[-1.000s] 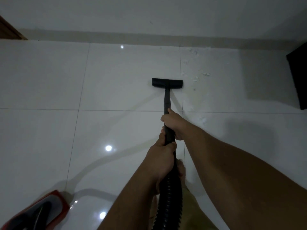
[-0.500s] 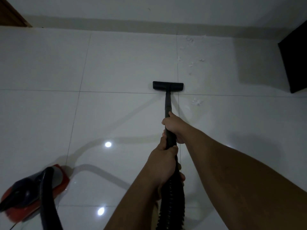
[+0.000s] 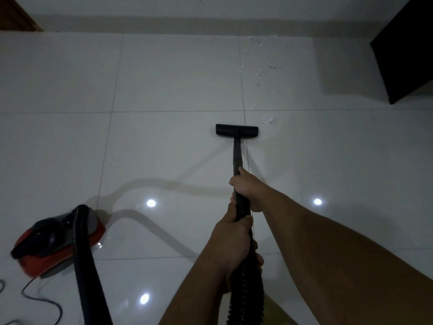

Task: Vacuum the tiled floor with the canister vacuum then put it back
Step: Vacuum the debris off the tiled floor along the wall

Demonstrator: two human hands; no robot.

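Note:
Both hands grip the black vacuum wand (image 3: 237, 153). My right hand (image 3: 247, 187) holds it higher up the tube, and my left hand (image 3: 233, 240) is closed around it just below, where the ribbed hose (image 3: 246, 294) begins. The flat black floor nozzle (image 3: 236, 130) rests on the glossy white tiled floor (image 3: 164, 78), across a grout line. White crumbs of debris (image 3: 269, 119) lie just beyond and right of the nozzle, with more (image 3: 259, 72) scattered toward the wall. The red and black canister (image 3: 58, 240) sits at the lower left, its hose (image 3: 86, 266) arching off it.
A thin black power cord (image 3: 42, 299) snakes on the floor by the canister. A dark piece of furniture (image 3: 405, 50) stands at the right near the wall. A wooden door frame (image 3: 16, 15) shows at the top left. The skirting (image 3: 187, 22) runs along the far wall.
The nozzle has been drawn back toward me, away from the wall and the debris. The view has shifted so that the canister and its hose show more fully at the lower left.

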